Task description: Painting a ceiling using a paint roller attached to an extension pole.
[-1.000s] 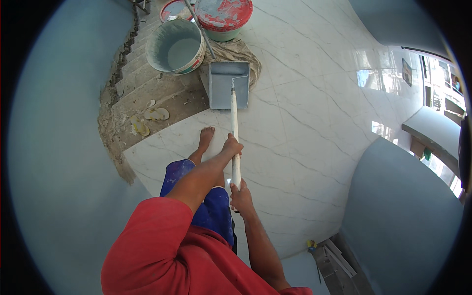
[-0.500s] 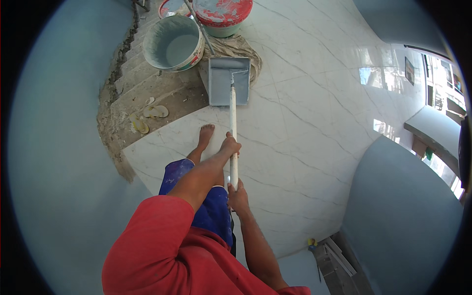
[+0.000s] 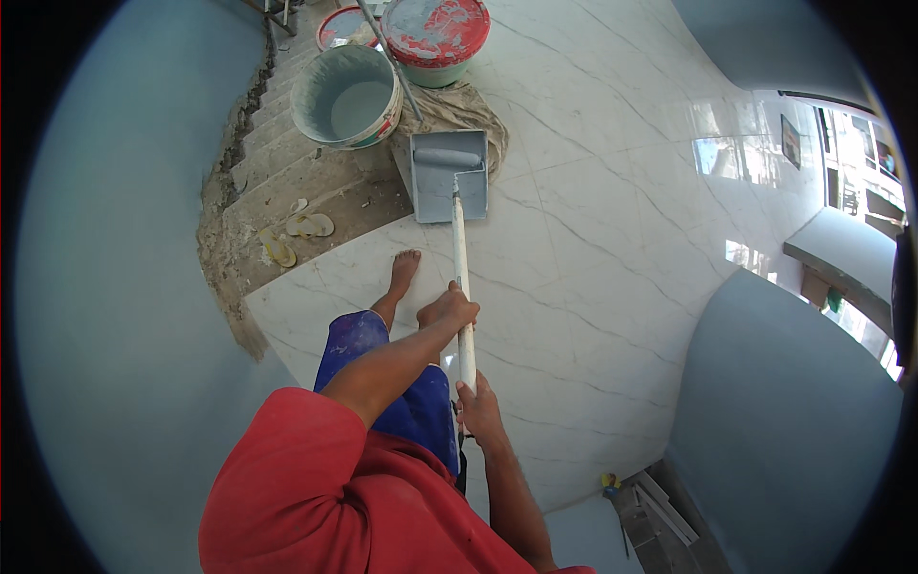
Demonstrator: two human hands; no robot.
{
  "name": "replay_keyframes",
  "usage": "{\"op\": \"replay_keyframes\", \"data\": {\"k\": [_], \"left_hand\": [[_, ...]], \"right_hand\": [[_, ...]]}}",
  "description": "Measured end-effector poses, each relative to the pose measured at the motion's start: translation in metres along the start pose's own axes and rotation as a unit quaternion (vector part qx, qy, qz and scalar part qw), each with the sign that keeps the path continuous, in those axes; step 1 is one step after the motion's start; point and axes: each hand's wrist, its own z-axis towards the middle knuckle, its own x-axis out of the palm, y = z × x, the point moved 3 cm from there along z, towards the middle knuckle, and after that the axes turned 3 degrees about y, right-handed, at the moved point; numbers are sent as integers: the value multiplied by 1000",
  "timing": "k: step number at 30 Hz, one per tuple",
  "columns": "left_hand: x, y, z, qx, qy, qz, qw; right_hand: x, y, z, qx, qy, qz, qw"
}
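Observation:
My left hand (image 3: 457, 308) is closed round the long white pole (image 3: 460, 241) of a paint roller, higher up the shaft. My right hand (image 3: 481, 411) grips the same pole lower down, near my body. At the far end, the grey roller (image 3: 448, 157) lies crosswise in the upper half of a paint tray (image 3: 426, 201) coated in blue-grey paint. The tray stands on the floor beside a crumpled cloth (image 3: 488, 124).
An open bucket (image 3: 359, 108) of pale paint, red-lidded tubs (image 3: 435, 33) and a leaning pole (image 3: 404, 86) are beyond the tray. Bare concrete stairs (image 3: 268, 163) run up the left, with flip-flops (image 3: 306, 225). Blue-grey walls (image 3: 105, 287) flank me; marble-look tiles (image 3: 593, 239) cover the floor.
Both hands and the pole have come slightly back toward my body, and the roller sits a little nearer me in the tray. The whole view has also shifted slightly.

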Motion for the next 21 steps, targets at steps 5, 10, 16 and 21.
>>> {"op": "replay_keyframes", "data": {"k": [5,10,16,21], "left_hand": [[7,-19,-43,9,5,49,999],[36,9,-37,-3,39,-47,998],[53,19,-42,-32,39,-19,999],[50,21,-16,-39,40,-32,998]], "right_hand": [[-15,-7,-20,22,8,3,1000],[-31,-11,-40,49,-5,-37,998],[-40,-28,-41,74,-6,-47,996],[-35,-21,-22,88,-8,-82,993]]}}
